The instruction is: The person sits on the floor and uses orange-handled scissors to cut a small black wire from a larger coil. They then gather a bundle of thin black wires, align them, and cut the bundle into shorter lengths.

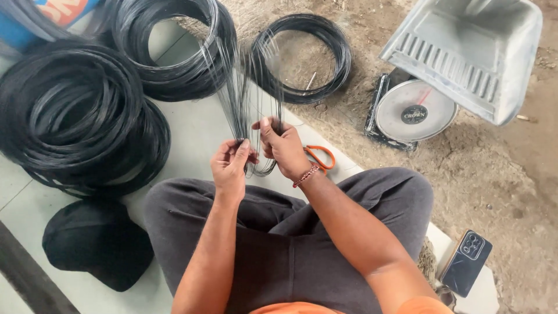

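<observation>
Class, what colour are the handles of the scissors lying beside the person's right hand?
Orange; the scissors show best in the head view.

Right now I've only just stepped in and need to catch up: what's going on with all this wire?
A seated person holds a bundle of thin dark wire strands upright over their lap, the left hand and right hand both pinching it near its lower end. Big black wire coils lie on the pale floor to their left, and a smaller coil lies ahead. Orange-handled scissors sit beside the right wrist, near a dial scale.
</observation>
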